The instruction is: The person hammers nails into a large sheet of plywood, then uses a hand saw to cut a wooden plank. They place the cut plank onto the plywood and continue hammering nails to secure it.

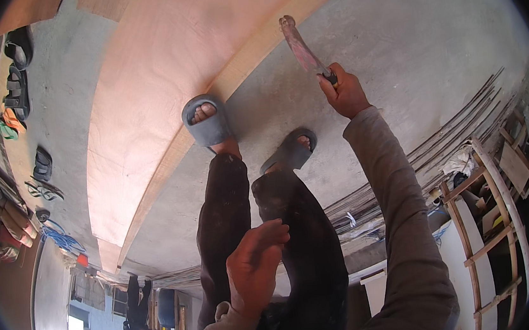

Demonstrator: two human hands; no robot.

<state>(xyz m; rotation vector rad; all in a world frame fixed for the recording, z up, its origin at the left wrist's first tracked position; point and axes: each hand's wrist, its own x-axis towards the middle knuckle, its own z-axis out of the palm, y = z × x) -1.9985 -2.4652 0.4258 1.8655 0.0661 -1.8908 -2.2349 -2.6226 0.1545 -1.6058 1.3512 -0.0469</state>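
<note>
In my right hand, out over the grey floor, is a hammer, held by its dark grip. Its reddish, worn length points up and left, and the rounded end lies close to the edge of a wooden strip. The strip runs along the curved side of a large pale plywood sheet on the floor. My left hand is in front of my thighs with its fingers curled together; anything inside it is hidden. My left grey slipper is at the strip, and my right slipper rests on concrete.
Long thin rods lie on the floor at the right, near a wooden ladder-like frame. Several sandals and shoes line the left side, with a blue coiled cord nearer. Another person in dark clothes appears at the lower left.
</note>
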